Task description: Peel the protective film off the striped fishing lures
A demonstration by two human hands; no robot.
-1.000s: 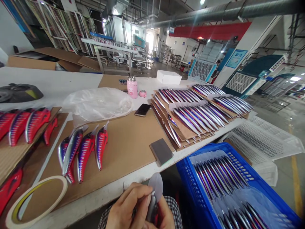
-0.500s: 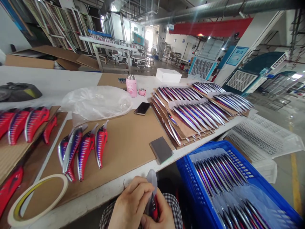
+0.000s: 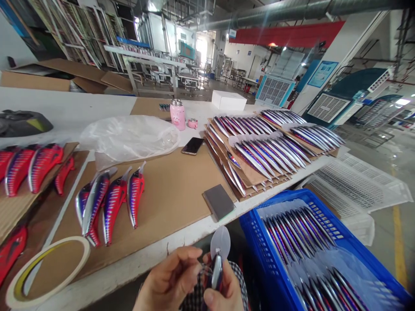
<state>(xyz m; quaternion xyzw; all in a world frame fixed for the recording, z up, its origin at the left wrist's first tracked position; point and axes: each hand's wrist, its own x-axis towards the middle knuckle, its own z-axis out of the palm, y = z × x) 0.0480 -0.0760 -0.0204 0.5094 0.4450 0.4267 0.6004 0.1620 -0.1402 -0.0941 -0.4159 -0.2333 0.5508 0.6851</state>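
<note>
At the bottom edge, below the table's front, both hands are closed around one fishing lure (image 3: pixel 216 270) with a clear round lip (image 3: pixel 220 242) pointing up. My left hand (image 3: pixel 168 283) pinches it from the left side. My right hand (image 3: pixel 223 291) grips its body from below, thumb across the front. Three finished red, purple and silver lures (image 3: pixel 112 203) lie side by side on a brown cardboard sheet (image 3: pixel 175 190) just ahead of the hands.
A blue crate (image 3: pixel 256 233) of slim silver lures stands at the right. Stacked cardboard trays of slim lures (image 3: pixel 259 151), a grey sanding block (image 3: pixel 218 201), a phone (image 3: pixel 192 146), a pink bottle (image 3: pixel 178 114), a plastic bag (image 3: pixel 129 138) and a tape roll (image 3: pixel 45 272) lie on the table.
The lure has turned in my hands, so its clear lip now faces me and stands higher. My left fingers have opened slightly and shifted left.
</note>
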